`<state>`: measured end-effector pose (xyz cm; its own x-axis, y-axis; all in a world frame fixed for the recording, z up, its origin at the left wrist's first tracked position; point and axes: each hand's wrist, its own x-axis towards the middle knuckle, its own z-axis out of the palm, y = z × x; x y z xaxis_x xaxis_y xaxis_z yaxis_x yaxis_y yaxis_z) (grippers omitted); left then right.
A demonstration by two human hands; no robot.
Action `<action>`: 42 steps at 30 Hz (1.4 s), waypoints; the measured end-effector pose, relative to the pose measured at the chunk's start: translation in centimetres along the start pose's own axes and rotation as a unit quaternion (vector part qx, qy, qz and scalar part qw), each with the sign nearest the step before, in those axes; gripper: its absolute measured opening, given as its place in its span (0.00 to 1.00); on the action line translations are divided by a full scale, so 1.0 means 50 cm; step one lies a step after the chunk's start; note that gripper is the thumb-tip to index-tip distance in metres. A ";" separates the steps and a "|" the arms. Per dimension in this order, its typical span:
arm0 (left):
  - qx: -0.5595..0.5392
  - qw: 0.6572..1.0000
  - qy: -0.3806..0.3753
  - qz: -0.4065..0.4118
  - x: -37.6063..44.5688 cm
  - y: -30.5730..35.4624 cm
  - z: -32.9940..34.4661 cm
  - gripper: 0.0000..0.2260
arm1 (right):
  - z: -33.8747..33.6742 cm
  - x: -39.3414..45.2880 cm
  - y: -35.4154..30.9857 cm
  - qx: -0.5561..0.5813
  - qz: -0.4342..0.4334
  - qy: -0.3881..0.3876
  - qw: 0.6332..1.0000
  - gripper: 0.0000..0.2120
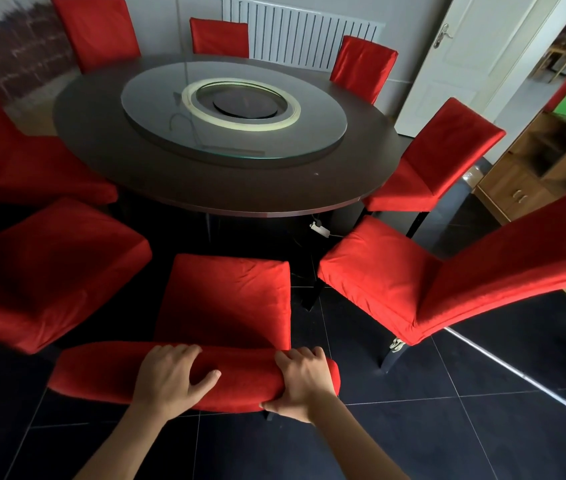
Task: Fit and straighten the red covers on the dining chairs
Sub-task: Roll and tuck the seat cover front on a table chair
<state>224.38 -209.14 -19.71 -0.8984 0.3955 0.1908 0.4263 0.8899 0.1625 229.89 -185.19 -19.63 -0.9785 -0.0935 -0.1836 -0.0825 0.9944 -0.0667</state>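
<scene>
Desk (108,161), big, round, dark, with red-covered chairs all around | chair (229,306) nearest us wears its red cover (101,375), likely held for tugging straight | our left hand (167,379) lies on top, grip curled round the back | our right hand (304,384) pinches the cover's right end.

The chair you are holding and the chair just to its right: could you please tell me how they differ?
The held chair faces the round table squarely, with the left hand and right hand gripping its backrest top; the right-hand chair stands untouched and angled. The held chair's seat shows creases; the right-hand chair's lies smoother. Both wear red covers.
</scene>
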 end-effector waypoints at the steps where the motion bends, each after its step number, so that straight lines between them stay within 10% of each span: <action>1: -0.004 1.000 0.000 -0.004 -0.004 0.005 0.000 0.27 | 0.001 -0.005 0.002 -0.003 -0.003 -0.001 1.000 0.29; 42: -0.010 0.999 -0.004 -0.030 -0.072 0.035 0.003 0.26 | -0.001 -0.062 0.010 -0.011 -0.037 -0.015 0.999 0.33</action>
<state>228.37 -208.99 -20.25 -0.9233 0.3429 0.1731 0.3732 0.9075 0.1929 232.89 -184.38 -19.04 -0.9634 -0.1679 -0.2089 -0.1586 0.9855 -0.0604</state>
